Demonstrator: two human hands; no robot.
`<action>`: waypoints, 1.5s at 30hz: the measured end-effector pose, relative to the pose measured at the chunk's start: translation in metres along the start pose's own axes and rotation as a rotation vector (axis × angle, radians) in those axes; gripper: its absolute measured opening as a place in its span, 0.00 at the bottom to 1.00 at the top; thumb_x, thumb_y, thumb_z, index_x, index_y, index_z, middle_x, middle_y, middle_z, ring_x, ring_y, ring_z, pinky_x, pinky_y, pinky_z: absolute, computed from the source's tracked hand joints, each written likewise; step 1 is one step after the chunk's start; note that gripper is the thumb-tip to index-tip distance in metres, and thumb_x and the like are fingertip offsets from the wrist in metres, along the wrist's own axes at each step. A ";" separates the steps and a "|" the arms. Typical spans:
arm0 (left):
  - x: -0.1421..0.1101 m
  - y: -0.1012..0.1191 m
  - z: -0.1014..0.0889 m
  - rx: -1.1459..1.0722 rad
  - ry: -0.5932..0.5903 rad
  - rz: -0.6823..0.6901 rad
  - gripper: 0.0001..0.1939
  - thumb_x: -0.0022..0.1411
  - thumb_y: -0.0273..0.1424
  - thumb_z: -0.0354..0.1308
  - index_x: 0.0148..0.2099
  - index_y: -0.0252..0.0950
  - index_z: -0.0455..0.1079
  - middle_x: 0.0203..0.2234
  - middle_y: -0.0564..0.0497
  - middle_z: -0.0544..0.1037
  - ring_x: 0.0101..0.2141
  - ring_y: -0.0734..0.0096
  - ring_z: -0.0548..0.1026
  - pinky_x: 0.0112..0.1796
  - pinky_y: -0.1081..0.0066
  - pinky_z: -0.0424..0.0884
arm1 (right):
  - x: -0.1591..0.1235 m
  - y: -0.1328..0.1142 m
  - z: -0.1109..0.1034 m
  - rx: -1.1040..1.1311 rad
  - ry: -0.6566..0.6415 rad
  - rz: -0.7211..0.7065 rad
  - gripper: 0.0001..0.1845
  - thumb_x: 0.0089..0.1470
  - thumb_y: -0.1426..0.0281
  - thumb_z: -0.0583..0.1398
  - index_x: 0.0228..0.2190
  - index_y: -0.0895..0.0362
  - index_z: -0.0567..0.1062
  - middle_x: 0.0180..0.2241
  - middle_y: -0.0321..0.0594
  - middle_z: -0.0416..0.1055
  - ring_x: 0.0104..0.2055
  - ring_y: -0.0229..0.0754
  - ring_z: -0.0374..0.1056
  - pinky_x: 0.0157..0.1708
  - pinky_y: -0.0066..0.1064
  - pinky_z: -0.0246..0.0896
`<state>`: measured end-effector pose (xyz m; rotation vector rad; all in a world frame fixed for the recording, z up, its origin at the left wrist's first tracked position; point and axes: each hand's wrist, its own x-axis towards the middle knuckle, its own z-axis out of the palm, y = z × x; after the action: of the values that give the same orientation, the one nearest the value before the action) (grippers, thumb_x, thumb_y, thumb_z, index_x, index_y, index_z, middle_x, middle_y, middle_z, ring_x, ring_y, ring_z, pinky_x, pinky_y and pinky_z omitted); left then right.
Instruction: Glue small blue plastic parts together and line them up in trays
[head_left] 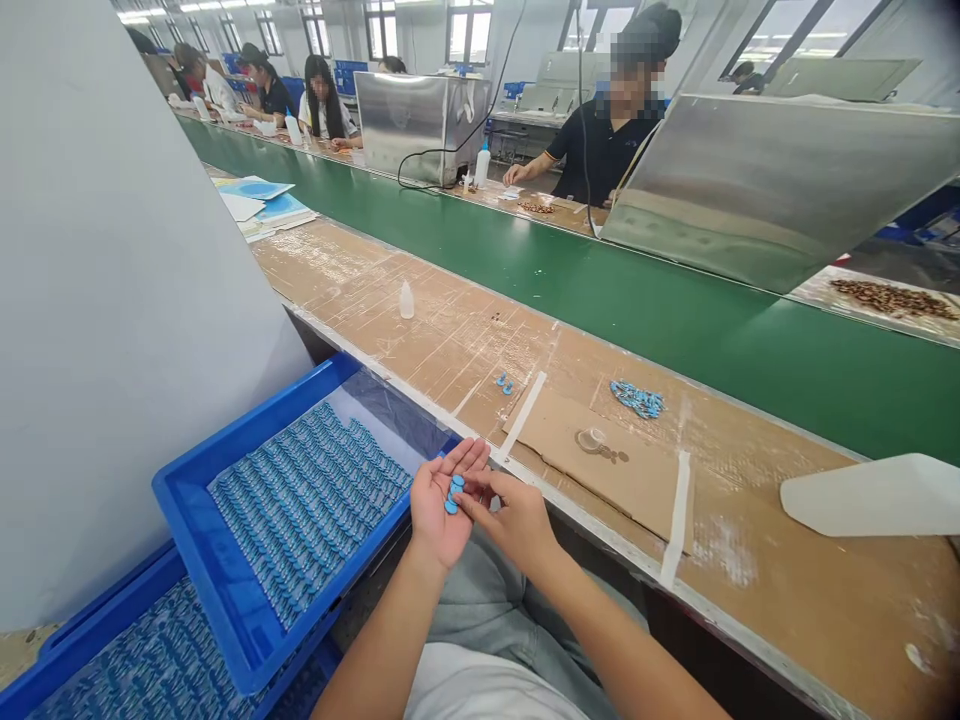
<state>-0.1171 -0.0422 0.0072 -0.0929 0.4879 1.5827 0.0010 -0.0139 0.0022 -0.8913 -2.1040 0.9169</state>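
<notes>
My left hand point(436, 508) is palm up with its fingers stretched out, holding several small, round, flat blue pieces point(451, 506) in the palm. Thumb and forefinger of my right hand point(514, 515) are pinched at one of these pieces, above the left palm; the pinched part is mostly hidden. Beside my left hand is a blue tray point(259, 655), filled with rows of small blue parts point(307, 510) on a pale sheet. A few loose blue pieces point(505, 384) lie on the bench ahead. Farther right sits a pile of blue pieces point(637, 398).
Cardboard point(600, 465) is taped to the bench, with a small clear cup point(591, 438) on it. A small white bottle point(406, 300) stands farther back. A green conveyor point(525, 260) runs behind; a co-worker point(607, 140) sits across. Another blue tray point(67, 650) is lower left.
</notes>
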 end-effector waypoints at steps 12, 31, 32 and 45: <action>0.000 -0.006 -0.008 -0.004 0.171 0.054 0.12 0.54 0.27 0.54 0.40 0.30 0.75 0.39 0.43 0.79 0.42 0.64 0.76 0.39 0.69 0.74 | 0.001 -0.011 -0.002 0.703 0.025 0.465 0.16 0.45 0.64 0.68 0.36 0.58 0.78 0.25 0.39 0.73 0.25 0.37 0.66 0.23 0.27 0.61; -0.011 -0.053 -0.017 0.397 0.058 0.061 0.18 0.46 0.27 0.68 0.43 0.37 0.74 0.37 0.49 0.79 0.15 0.91 0.59 0.19 0.81 0.65 | -0.031 -0.009 -0.008 1.268 0.302 0.789 0.14 0.44 0.63 0.69 0.31 0.60 0.79 0.18 0.35 0.71 0.17 0.28 0.62 0.15 0.15 0.52; -0.010 -0.055 -0.015 0.383 0.060 0.048 0.18 0.48 0.28 0.67 0.44 0.37 0.74 0.36 0.50 0.79 0.15 0.90 0.59 0.18 0.80 0.65 | -0.034 -0.009 -0.008 1.212 0.305 0.759 0.14 0.46 0.62 0.68 0.31 0.60 0.79 0.18 0.37 0.72 0.18 0.29 0.64 0.15 0.16 0.53; 0.010 -0.049 -0.015 0.136 0.214 0.002 0.15 0.63 0.18 0.47 0.47 0.34 0.72 0.37 0.47 0.78 0.34 0.79 0.77 0.33 0.83 0.76 | 0.022 0.120 -0.172 -0.375 0.605 0.367 0.16 0.56 0.60 0.57 0.41 0.56 0.76 0.34 0.42 0.76 0.29 0.40 0.69 0.34 0.32 0.63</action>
<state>-0.0737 -0.0389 -0.0219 -0.1591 0.7609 1.5448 0.1609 0.1246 0.0049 -1.5612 -1.6220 0.3390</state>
